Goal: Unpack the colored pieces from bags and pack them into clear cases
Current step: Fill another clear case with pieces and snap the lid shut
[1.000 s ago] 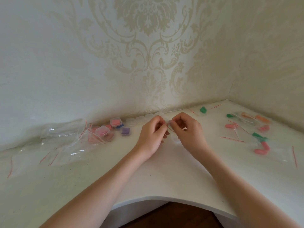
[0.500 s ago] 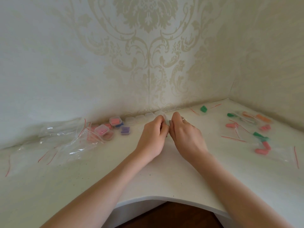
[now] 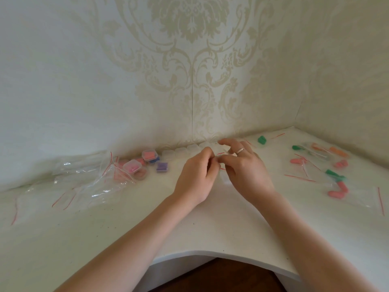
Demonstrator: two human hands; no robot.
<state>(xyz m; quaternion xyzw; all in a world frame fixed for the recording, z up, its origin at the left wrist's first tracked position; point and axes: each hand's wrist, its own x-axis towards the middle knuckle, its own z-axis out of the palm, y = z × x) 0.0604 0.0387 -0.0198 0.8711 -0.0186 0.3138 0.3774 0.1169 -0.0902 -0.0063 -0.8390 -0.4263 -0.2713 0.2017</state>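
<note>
Pinching a small clear bag [image 3: 221, 163] with a red strip, the left hand [image 3: 196, 175] and right hand [image 3: 245, 171] are held together near the worktop's [image 3: 210, 224] back edge, beside empty clear cases [image 3: 181, 151]. No writing can be read.

white table [image 3: 210, 226], bags [image 3: 88, 182], cases [image 3: 134, 166], pieces [image 3: 336, 191]
</note>
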